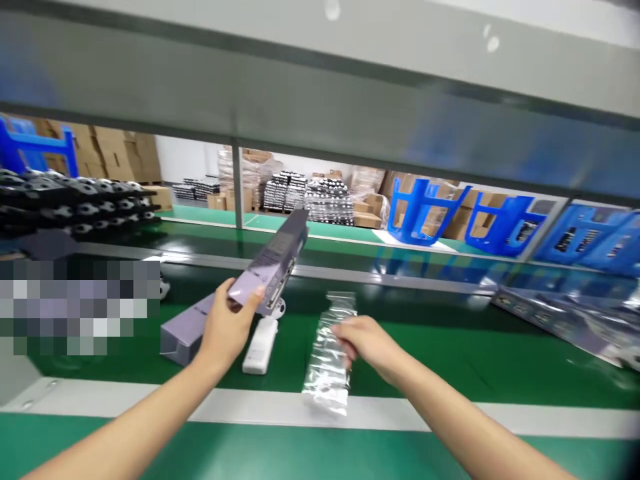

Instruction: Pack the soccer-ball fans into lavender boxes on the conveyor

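Note:
My left hand (227, 330) grips the near end of a long lilac carton (276, 260) and holds it tilted up above the green belt (450, 347). My right hand (365, 343) rests on a clear plastic bag (330, 353) lying lengthwise on the belt, fingers pinching its middle. A white oblong device (260, 345) lies on the belt between the two hands. A second lilac carton (187, 330) lies flat behind my left wrist.
Flat printed cartons (565, 313) lie stacked at the right of the belt. Black parts (75, 203) are piled at far left, above a blurred patch. A grey overhead beam (320, 87) spans the top. Blue stools (425, 210) and cardboard boxes stand behind.

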Available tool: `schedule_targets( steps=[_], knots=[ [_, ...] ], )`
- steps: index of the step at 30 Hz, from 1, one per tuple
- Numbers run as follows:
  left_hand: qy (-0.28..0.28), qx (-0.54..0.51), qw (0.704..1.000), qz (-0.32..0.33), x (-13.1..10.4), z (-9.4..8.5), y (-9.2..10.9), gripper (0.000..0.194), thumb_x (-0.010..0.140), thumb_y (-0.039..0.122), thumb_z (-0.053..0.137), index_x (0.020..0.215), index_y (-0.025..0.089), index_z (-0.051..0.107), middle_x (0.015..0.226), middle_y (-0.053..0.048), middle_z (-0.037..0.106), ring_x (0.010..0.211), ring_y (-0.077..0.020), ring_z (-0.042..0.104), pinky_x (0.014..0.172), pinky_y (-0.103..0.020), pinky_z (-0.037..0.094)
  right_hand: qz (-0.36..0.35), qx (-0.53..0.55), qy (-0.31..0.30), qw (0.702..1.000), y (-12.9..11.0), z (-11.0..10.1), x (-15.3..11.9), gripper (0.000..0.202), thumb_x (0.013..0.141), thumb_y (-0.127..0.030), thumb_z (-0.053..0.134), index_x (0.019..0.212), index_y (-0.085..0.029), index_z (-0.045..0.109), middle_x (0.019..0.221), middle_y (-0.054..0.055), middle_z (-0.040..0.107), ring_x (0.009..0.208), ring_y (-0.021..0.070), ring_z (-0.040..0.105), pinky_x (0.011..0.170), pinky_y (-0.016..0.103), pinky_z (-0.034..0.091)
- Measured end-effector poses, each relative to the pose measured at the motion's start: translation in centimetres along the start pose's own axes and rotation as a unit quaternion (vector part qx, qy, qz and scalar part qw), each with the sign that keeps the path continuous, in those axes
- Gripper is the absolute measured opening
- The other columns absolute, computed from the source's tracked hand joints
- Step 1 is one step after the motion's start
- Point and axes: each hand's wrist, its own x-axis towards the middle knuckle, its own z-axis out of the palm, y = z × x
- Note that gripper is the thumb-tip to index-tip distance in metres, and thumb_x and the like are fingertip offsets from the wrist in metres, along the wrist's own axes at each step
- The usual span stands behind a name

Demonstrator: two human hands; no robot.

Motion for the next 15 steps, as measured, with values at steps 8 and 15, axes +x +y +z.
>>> schedule_targets(
  steps=[8, 15],
  knots=[
    [0.072, 0.054, 0.995, 0.046, 0.0, -2.5, 1.4, 0.069, 0.076, 0.070, 0.069, 0.126, 0.026, 0.050, 0.112, -0.007, 0.066, 0.101, -0.0279, 0.064, 0.086, -0.038, 0.049, -0.182, -0.567, -0.224, 0.771, -6.0, 11.8, 9.8, 0.038, 0.070, 0.001, 0.066, 0.102, -0.017, 0.074, 0.112, 0.010, 0.067, 0.111, 0.0342, 0.059, 0.097, 0.043, 0.049],
    [0.007, 0.015, 1.000, -0.010, -0.7, -1.2, 1.7, 0.086, 0.077, 0.076, 0.062, 0.141, 0.024, 0.038, 0.109, -0.010, 0.067, 0.097, -0.0306, 0.065, 0.085, -0.041, 0.051, -0.048, -0.759, -0.168, 0.627, -3.2, 1.7, 8.5, 0.063, 0.060, -0.007, 0.087, 0.119, -0.009, 0.065, 0.105, 0.021, 0.067, 0.109, 0.0426, 0.058, 0.102, 0.062, 0.043]
  ],
)
